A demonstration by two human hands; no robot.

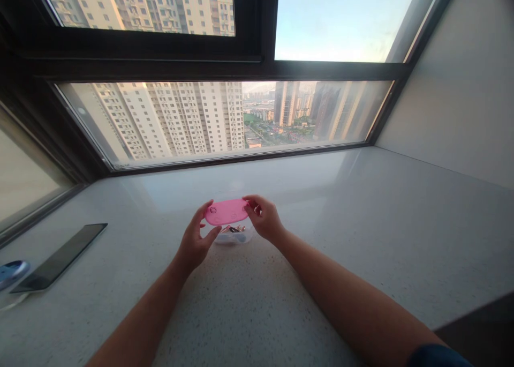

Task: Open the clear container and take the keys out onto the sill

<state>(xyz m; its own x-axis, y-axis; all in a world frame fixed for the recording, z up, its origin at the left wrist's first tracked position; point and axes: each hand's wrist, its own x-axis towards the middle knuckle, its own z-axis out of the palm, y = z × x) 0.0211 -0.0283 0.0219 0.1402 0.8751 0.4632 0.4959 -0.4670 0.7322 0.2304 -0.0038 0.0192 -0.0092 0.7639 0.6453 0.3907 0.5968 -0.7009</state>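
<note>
A pink lid [228, 211] with rounded ends and small marks on its face is held tilted above a clear plastic box [235, 238]. Thumb and fingers of my right hand [265, 217] pinch the lid's right end. At its left end, my left hand [196, 241] steadies the lid, the index finger on the upper left edge and the thumb near the lower edge, close to the box rim. Inside the box lie several small items [236, 229], pinkish and dark, too small to name. The lid hides the box's far side.
On the left of the pale speckled sill [321, 206] lie a dark-screened tablet or phone [60, 257] with a white cable [16, 302] and a round bluish object [13, 273]. A dark window frame [249, 155] borders the back, a white wall [453, 88] the right.
</note>
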